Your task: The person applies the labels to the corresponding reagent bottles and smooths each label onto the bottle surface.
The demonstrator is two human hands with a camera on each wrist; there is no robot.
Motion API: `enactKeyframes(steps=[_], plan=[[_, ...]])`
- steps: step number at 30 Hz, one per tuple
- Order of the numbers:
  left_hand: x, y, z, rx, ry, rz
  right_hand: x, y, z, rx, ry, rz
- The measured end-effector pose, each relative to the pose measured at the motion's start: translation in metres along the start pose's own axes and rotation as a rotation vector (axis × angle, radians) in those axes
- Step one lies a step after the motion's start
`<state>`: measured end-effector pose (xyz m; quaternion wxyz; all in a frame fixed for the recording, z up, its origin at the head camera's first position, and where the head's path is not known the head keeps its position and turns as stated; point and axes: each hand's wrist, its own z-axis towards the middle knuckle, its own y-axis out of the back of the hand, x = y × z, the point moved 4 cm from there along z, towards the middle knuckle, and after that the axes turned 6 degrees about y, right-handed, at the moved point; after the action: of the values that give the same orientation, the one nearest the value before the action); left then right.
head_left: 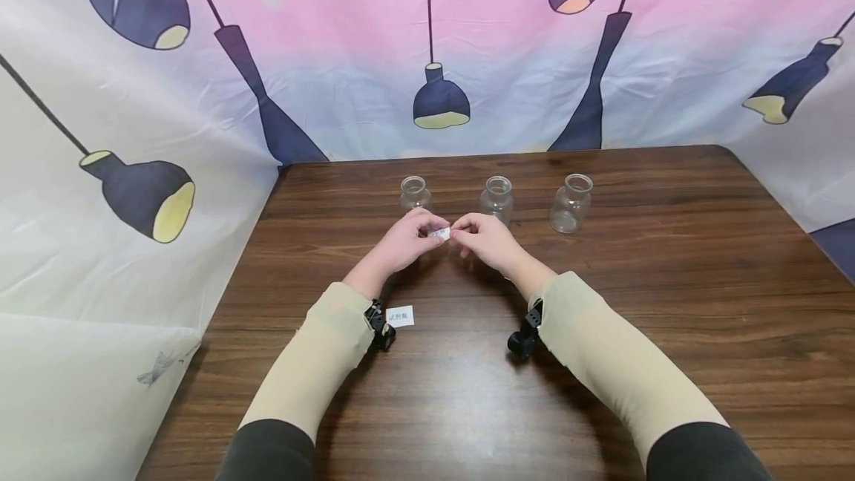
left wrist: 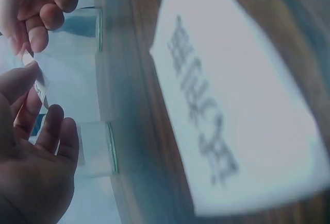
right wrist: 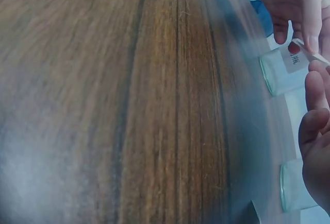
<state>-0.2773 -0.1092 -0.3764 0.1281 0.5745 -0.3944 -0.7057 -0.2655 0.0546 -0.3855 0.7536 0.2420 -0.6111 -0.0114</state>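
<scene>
Both hands meet over the table at a small white label (head_left: pixel 440 233) with dark printed characters. My left hand (head_left: pixel 407 240) pinches its left part between thumb and fingers. At the other end the right hand (head_left: pixel 490 243) pinches its edge with thumb and forefinger. Seen from the left wrist, the label (left wrist: pixel 40 86) is bent between the fingertips. Just behind the hands stand two clear glass jars: the left jar (head_left: pixel 415 191) and the middle jar (head_left: pixel 497 197), their lower parts partly hidden. A pale patch with writing (right wrist: pixel 295 59) shows at one jar in the right wrist view.
A third open glass jar (head_left: pixel 571 203) stands to the right. Another white label (head_left: pixel 400 316) with printed characters lies on the brown wooden table (head_left: pixel 454 407), beside the left wrist. A patterned cloth (head_left: pixel 361 95) hangs behind the table's far edge.
</scene>
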Motion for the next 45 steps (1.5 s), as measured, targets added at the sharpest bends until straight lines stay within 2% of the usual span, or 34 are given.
enactKeyframes(steps=[12,20,25,37,40,45], plan=[[-0.008,-0.011,0.004,-0.007,-0.044,-0.085,-0.009,0.006,-0.003,-0.082,-0.025,0.108],[-0.015,-0.014,0.007,-0.012,0.002,-0.152,-0.006,0.01,-0.006,-0.099,-0.018,0.149],[-0.02,-0.017,0.008,-0.028,0.004,-0.172,-0.006,0.011,-0.008,-0.103,-0.019,0.183],[-0.023,-0.021,0.011,-0.077,0.009,-0.188,-0.004,0.017,-0.011,-0.055,-0.05,0.141],[-0.023,-0.023,0.012,-0.085,0.011,-0.207,-0.013,0.018,-0.008,-0.05,-0.049,0.123],[-0.024,-0.024,0.012,-0.095,0.019,-0.218,-0.016,0.019,-0.008,-0.059,-0.024,0.1]])
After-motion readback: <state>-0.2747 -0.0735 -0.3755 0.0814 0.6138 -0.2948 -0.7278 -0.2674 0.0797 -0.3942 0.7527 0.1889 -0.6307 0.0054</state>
